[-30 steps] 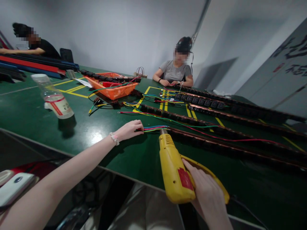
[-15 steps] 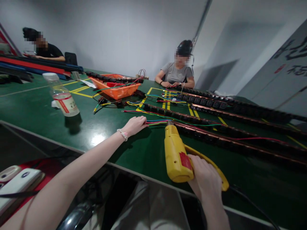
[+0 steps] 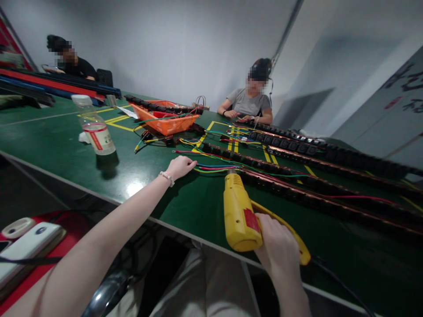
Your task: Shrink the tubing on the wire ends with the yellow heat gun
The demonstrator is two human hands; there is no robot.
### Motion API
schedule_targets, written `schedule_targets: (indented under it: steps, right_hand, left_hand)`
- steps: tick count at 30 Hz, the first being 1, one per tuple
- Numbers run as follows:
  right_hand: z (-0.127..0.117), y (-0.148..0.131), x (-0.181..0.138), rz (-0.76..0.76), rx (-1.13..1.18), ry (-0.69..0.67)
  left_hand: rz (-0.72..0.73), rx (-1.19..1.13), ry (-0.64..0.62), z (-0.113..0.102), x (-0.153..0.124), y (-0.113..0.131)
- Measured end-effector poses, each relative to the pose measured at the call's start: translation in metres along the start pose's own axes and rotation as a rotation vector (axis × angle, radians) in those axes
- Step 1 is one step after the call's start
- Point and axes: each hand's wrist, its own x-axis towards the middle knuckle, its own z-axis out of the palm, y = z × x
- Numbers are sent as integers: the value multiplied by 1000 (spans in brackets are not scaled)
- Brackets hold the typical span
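Note:
My right hand (image 3: pixel 276 240) is wrapped round the handle of a yellow heat gun (image 3: pixel 241 213) with a red patch on its side. Its metal nozzle points away from me, close to several coloured wires (image 3: pixel 216 168) in blue, red and green-yellow. My left hand (image 3: pixel 181 166), a beaded bracelet at its wrist, is closed at the left ends of these wires; the fingertips are partly hidden. The wires run right into a long black strip with copper bars (image 3: pixel 297 193) on the green table (image 3: pixel 194 211).
A plastic bottle (image 3: pixel 95 132) stands at the left. Behind my left hand is an orange basket (image 3: pixel 168 125) holding wires and a black strip. More socket strips (image 3: pixel 287 143) lie to the right. One person (image 3: pixel 249 103) sits across the table, another (image 3: pixel 79 66) at far left.
The whole view has shifted slightly to the right. My left hand has drawn a little left along the wires, and more wire shows between it and the nozzle. The heat gun stays in my right hand.

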Motion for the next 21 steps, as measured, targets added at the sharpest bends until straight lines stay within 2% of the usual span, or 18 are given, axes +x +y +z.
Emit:
schedule_targets:
  steps: [3,12,17,21]
  right_hand:
    - [2,-17,4,-29,25,-17]
    - [0,-73,18,-100,109,-32]
    - [-1,-108,31,-88,120,-35]
    - [1,-119,35,-67,119,-17]
  left_hand:
    - [-24,-55,42,1,0,-2]
    - [-1,-159,16,2,4,-9]
    - [-35,-207,6,2,7,-14]
    - [-47,-244,12,2,9,-18]
